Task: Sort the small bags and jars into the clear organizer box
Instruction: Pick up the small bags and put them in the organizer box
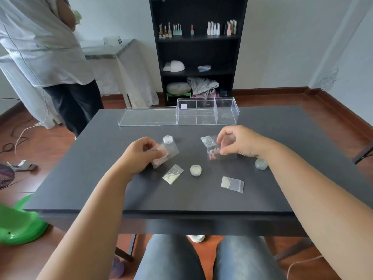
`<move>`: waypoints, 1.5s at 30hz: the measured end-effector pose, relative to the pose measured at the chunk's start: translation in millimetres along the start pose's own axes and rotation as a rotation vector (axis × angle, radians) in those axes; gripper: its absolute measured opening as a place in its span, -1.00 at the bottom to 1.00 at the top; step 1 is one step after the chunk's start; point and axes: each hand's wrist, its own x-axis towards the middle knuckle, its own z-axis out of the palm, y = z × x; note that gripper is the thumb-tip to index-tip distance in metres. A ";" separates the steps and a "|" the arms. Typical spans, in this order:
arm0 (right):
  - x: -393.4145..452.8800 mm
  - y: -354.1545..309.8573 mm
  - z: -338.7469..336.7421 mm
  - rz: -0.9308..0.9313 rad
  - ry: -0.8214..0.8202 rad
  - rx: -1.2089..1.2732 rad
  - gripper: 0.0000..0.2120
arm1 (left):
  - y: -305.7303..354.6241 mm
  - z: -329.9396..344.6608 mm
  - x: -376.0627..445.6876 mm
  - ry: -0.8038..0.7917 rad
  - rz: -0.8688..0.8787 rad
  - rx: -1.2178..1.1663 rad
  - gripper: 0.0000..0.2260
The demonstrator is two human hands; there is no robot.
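Both hands pinched shut: left hand (pixel 141 152) grips clear bag (pixel 167 153); right hand (pixel 240 141) grips red-bead bag (pixel 214 154).

The dark worktop (pixel 80 178) carries a clear box (pixel 206 115), its lid (pixel 148 118) beside it, three jars (pixel 195 170) and scattered small bags (pixel 232 184).

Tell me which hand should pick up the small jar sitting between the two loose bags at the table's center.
Probably neither right away: the left hand pinches a clear bag and the right hand pinches a bag with red pieces. The jar lies roughly midway, slightly nearer the right.
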 end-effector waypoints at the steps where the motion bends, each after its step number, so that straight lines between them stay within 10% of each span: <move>1: 2.1 -1.3 0.2 -0.012 0.057 0.065 -0.81 | 1.5 0.6 0.9 -0.021 -0.001 -0.115 -0.80; 13: 70.4 -51.2 -7.9 -0.087 0.493 0.549 -0.60 | 34.5 20.6 50.7 0.194 0.113 -0.435 -0.90; 18: 113.7 -69.0 -9.5 0.032 0.558 0.399 -0.84 | 12.6 26.9 63.1 0.289 0.131 -0.334 -0.78; 45: 169.7 -65.4 32.8 0.092 0.494 -0.365 -0.65 | -0.4 22.7 71.1 0.417 0.209 -0.200 -0.81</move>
